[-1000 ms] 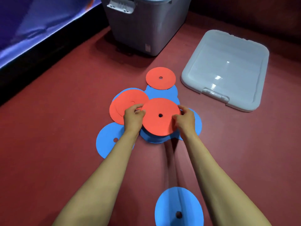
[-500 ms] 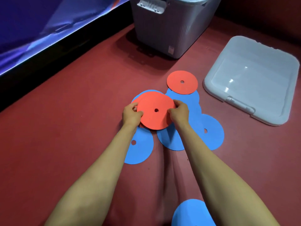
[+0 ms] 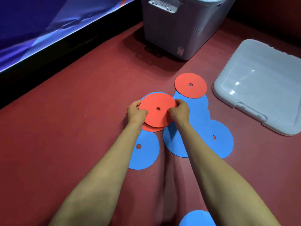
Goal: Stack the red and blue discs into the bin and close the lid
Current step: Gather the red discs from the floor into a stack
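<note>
A person's left hand [image 3: 136, 112] and right hand [image 3: 180, 111] pinch opposite edges of a red disc [image 3: 157, 110] over another on the floor, the bin [image 3: 184, 28] open at twelve o'clock; uneven stacking could let discs slip apart when lifted.

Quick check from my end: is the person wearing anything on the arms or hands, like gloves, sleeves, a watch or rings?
Nothing worn that I can see. Both forearms are bare right down to the frame's lower edge, with no sleeve cuffs in view. The left hand and right hand have no gloves, and no watch, band or ring shows on the visible sides.
</note>
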### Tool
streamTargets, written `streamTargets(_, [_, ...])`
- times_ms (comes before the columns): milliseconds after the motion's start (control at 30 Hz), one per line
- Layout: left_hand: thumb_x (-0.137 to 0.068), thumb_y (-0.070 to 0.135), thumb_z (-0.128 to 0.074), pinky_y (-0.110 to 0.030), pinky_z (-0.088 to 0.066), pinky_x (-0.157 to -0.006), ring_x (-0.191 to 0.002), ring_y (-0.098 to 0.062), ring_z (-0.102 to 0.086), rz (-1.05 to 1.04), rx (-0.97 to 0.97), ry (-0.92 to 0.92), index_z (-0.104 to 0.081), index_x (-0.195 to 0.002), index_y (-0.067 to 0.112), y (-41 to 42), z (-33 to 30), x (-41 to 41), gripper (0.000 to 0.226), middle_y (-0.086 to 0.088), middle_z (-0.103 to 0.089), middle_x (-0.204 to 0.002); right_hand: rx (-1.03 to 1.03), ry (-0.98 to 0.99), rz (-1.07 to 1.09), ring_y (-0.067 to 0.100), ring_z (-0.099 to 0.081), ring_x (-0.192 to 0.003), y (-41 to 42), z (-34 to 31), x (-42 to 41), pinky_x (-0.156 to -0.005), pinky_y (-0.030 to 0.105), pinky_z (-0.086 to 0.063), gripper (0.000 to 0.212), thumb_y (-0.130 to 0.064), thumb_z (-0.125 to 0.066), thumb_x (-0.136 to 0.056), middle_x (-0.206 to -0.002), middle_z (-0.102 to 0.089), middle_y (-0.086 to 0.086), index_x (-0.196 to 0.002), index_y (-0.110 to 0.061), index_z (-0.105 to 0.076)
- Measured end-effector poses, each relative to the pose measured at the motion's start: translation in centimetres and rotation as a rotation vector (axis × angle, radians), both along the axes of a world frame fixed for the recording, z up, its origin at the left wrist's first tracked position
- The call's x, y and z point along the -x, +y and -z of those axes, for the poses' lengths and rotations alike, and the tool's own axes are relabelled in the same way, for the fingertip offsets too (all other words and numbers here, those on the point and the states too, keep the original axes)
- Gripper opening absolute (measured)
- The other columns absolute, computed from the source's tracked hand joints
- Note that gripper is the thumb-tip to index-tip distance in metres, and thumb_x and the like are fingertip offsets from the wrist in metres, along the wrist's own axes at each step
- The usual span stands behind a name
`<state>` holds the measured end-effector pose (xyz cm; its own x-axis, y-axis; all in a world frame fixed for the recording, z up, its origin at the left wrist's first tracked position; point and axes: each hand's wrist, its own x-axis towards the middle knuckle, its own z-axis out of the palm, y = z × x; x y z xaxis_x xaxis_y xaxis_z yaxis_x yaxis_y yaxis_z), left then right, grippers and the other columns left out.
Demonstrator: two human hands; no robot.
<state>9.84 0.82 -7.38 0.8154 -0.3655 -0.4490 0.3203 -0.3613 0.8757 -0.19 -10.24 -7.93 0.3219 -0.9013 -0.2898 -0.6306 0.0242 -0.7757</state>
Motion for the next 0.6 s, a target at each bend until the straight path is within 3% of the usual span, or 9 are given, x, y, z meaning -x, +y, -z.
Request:
streamTargets(100, [-0.081, -0.015, -0.054, -0.022, -0.048, -0.065, -0.091, -0.021, -0.058, -0.005, 0.063, 0.068, -0.055, -0.129, 0.006, 0.1, -0.3, -0.2, 0.052, -0.008, -0.061, -0.108, -0.03, 0.016, -0.015, 0.03, -0.062, -0.104, -0.1, -0.1, -0.2, -0.081, 0.03, -0.046, 0.048, 0.002, -0.056, -0.072, -0.114, -0.068, 0.011, -0.119, -0.006, -0.062])
streamTargets(267, [-0.085, -0.012, -0.057, -0.031, -0.047, -0.084, -0.1, -0.02, -0.056, -0.056, 0.078, 0.122, -0.049, -0.137, 0.007, 0.3, 0.1, -0.4, 0.056, -0.007, -0.057, -0.12, -0.055, 0.021, -0.045, 0.03, -0.06, -0.113, 0.0, -0.6, -0.1, -0.095, 0.04, -0.049, 0.054, 0.001, -0.056, -0.074, -0.124, -0.064, 0.011, -0.128, -0.007, -0.058])
streamTargets(433, [-0.085, -0.016, -0.051, -0.032, -0.05, -0.081, -0.092, -0.019, -0.059, -0.061, 0.074, 0.101, -0.058, -0.128, 0.0, 0.1, 0.4, 0.2, 0.047, -0.013, -0.067, -0.113, -0.055, -0.035, -0.008, 0.027, -0.06, -0.111, 0.1, -0.7, 0.9, -0.087, 0.032, -0.049, 0.053, 0.005, -0.057, -0.072, -0.12, -0.065, 0.01, -0.124, -0.007, -0.061])
streamTargets(600, [-0.084, -0.016, -0.046, -0.041, -0.053, -0.09, -0.092, -0.022, -0.061, -0.091, 0.085, 0.076, -0.062, -0.122, 0.004, 0.3, 0.4, 0.4, 0.045, -0.009, -0.067, -0.103, -0.075, -0.09, 0.003, 0.026, -0.062, -0.106, 0.6, -1.2, 1.1, -0.09, 0.038, -0.052, 0.047, 0.007, -0.058, -0.071, -0.114, -0.067, 0.009, -0.116, -0.006, -0.065])
